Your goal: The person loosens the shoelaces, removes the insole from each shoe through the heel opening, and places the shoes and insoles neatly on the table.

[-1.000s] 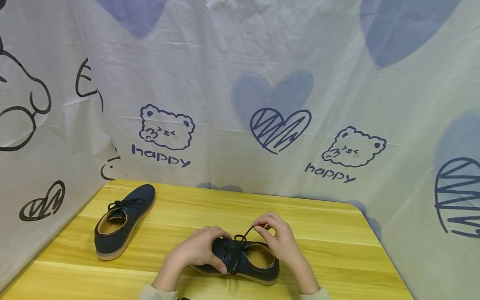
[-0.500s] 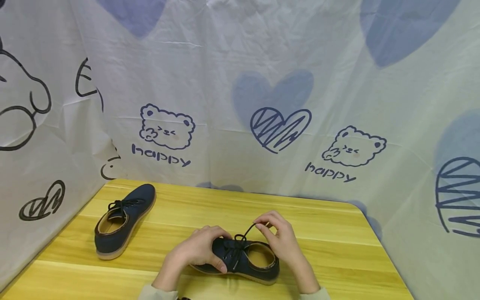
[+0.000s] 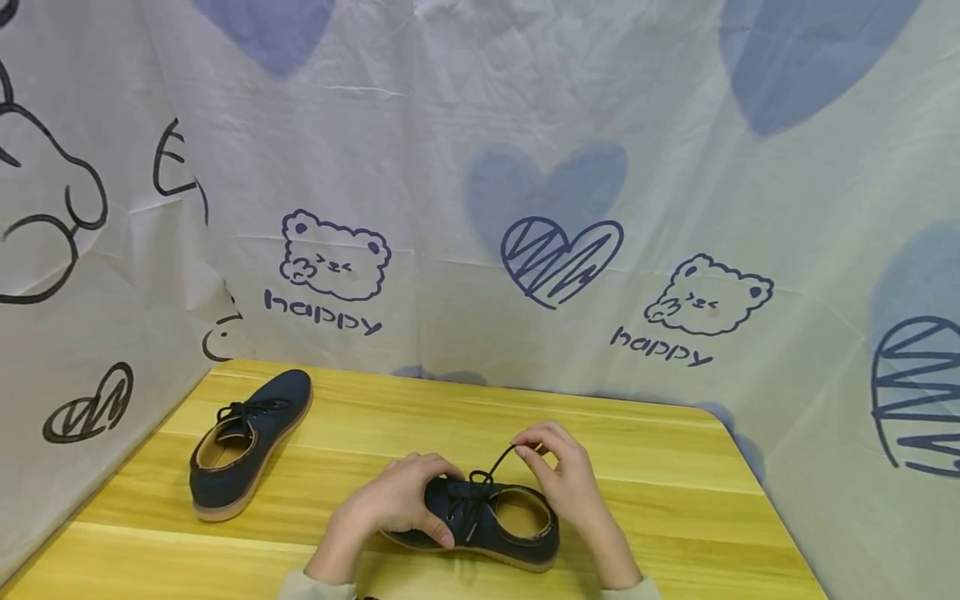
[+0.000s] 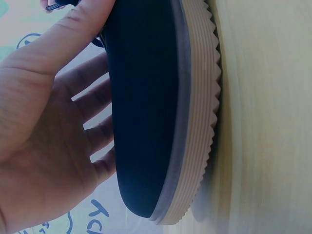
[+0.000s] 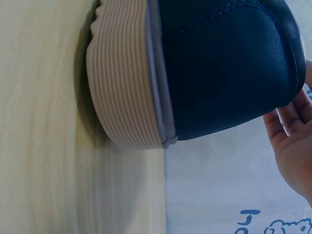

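A dark navy lace-up shoe with a tan sole lies on the table, toe to the left. My left hand grips its toe end, thumb on the near side and fingers over the far side. In the left wrist view the shoe's toe sits between thumb and fingers. Above the opening, my right hand pinches one end of the black shoelace, which stretches up taut from a looped bow. The right wrist view shows the shoe's heel, with the right hand's fingers partly hidden behind it.
The matching navy shoe, its lace tied in a bow, stands at the left on the yellow wood-grain table. A white cloth printed with hearts and bears hangs behind the table and along its sides.
My right hand has moved slightly up and to the right with the lace end, and more of the lace shows. The left hand and both shoes stay in place.
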The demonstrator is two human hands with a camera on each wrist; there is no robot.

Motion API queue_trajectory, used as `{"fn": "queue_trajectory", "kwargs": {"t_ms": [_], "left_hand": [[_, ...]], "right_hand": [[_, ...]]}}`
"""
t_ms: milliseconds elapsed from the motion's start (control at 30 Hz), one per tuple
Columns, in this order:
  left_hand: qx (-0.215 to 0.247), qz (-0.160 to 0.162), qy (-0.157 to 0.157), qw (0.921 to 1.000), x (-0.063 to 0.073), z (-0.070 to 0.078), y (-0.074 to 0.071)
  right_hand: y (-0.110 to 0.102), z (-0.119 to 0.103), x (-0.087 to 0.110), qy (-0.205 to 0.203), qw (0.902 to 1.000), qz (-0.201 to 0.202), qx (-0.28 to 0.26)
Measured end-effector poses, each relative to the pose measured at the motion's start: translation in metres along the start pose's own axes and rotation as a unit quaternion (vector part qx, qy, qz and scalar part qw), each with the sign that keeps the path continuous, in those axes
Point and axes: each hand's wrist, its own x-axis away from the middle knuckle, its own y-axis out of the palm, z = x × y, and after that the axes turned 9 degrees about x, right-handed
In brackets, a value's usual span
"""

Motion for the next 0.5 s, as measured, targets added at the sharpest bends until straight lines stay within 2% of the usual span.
{"fn": "queue_trajectory", "kwargs": {"t_ms": [500], "left_hand": [[-0.004,0.004,0.002,1.0000,-0.0002,-0.0001,0.0007]], "right_hand": [[-0.0012,0.0001,-0.0004,-0.005,0.9997,0.022,0.006]]}}
